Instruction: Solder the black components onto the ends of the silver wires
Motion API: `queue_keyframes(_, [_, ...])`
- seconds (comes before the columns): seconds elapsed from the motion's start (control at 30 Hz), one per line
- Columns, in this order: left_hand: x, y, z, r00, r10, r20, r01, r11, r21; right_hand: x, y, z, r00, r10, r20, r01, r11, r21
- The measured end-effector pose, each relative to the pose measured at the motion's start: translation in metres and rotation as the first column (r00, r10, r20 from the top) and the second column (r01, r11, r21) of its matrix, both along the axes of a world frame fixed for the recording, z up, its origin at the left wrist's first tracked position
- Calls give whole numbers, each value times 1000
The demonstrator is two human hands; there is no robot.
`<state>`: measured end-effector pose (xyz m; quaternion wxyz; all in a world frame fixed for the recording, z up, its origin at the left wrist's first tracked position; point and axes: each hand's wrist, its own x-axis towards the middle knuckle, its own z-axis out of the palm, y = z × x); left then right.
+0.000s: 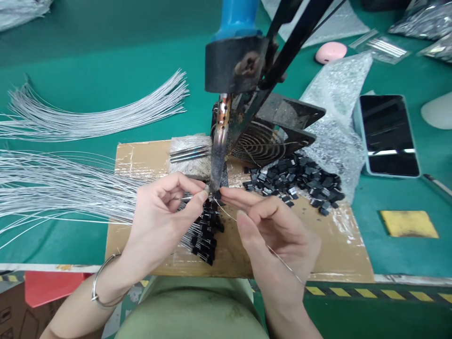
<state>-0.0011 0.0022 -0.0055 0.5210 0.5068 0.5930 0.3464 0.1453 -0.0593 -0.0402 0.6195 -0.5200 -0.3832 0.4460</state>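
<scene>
Left hand point(164, 216) pinches wire point(181, 198) under soldering iron point(221, 117); right hand point(278, 230) grips thin solder strand point(226, 212); carton point(17, 318) print unreadable.

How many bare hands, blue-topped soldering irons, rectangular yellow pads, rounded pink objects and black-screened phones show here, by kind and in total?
Left bare hand, right bare hand: 2
Blue-topped soldering iron: 1
Rectangular yellow pad: 1
Rounded pink object: 1
Black-screened phone: 1
Total: 6
</scene>
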Motion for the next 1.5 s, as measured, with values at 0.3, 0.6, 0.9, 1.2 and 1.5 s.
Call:
queue_keyframes(0.3, [0, -2, 1, 1000, 12, -2, -12, 1000, -2, 0, 0, 1, 1000, -6, -3, 6, 1000, -8])
queue_keyframes(0.6, [1, -1, 2, 1000, 25, 8, -25, 1000, -16, -2, 2, 0, 1000, -6, -18, 6, 1000, 0])
queue_keyframes(0.9, [2, -2, 2, 1000, 18, -15, -18, 1000, 7, -3, 1, 0, 1000, -10, -11, 10, 1000, -6])
queue_keyframes(1.2, [2, -2, 2, 1000, 26, -3, -26, 1000, -2, -3, -1, -2, 999, -20, 25, 21, 1000, -10])
queue_keyframes(1.5, [1, -3, 3, 1000, 28, -14, -28, 1000, 2, -3, -4, -3, 999, -12, 50, 12, 1000, 2])
